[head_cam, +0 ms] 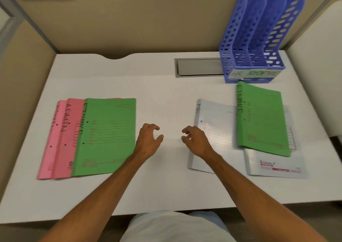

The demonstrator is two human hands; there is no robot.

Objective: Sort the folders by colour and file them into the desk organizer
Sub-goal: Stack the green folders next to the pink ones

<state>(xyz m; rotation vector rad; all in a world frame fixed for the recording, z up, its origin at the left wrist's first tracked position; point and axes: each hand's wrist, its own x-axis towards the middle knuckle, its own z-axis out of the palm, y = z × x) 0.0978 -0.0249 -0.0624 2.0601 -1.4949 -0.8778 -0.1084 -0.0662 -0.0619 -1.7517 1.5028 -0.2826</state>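
On the left of the white desk (114, 78) lie two pink folders (55, 136), fanned out under a green folder (107, 136). On the right, another green folder (262, 119) rests across two white folders (216, 130). A blue three-slot desk organizer (259, 36) stands at the back right with a paper label on its front. My left hand (149, 139) hovers by the left green folder's right edge, fingers curled apart, holding nothing. My right hand (196, 139) hovers over the left edge of a white folder, also holding nothing.
A grey cable hatch (198, 67) is set into the desk just left of the organizer. Beige partition walls (129, 19) enclose the desk at the back and both sides. The desk's front edge runs just above my lap.
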